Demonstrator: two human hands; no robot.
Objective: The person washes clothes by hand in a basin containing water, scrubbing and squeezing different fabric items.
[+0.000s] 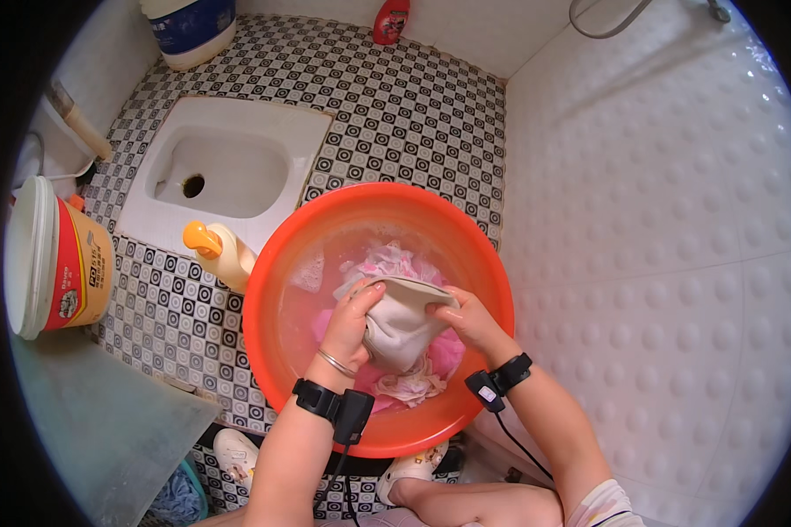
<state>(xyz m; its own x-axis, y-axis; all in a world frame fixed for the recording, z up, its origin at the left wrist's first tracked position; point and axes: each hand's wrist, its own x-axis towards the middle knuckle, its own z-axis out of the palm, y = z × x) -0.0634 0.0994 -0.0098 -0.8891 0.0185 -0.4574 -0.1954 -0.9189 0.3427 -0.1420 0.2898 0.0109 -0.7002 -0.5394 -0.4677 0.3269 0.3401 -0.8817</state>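
Note:
Between my two hands a white cloth garment (402, 326) is stretched along its upper edge, over an orange plastic basin (270, 369). My left hand (351, 323) grips its left side, thumb on top. At its right corner my right hand (471, 319) pinches the edge between thumb and fingers. Below the cloth, pink fabric (449, 352) and a white-and-pink ruffled piece (395, 260) lie in soapy water. A cream crumpled piece (412, 385) rests nearer to me. Foam (308, 270) floats at the basin's left side.
A pump bottle (227, 260) with an orange top stands against the basin's left, beside a squat toilet (221, 171). A plastic bucket (82, 263) is at far left. Behind are a red bottle (391, 23) and another bucket (191, 33). A white bumpy wall (633, 263) borders the right.

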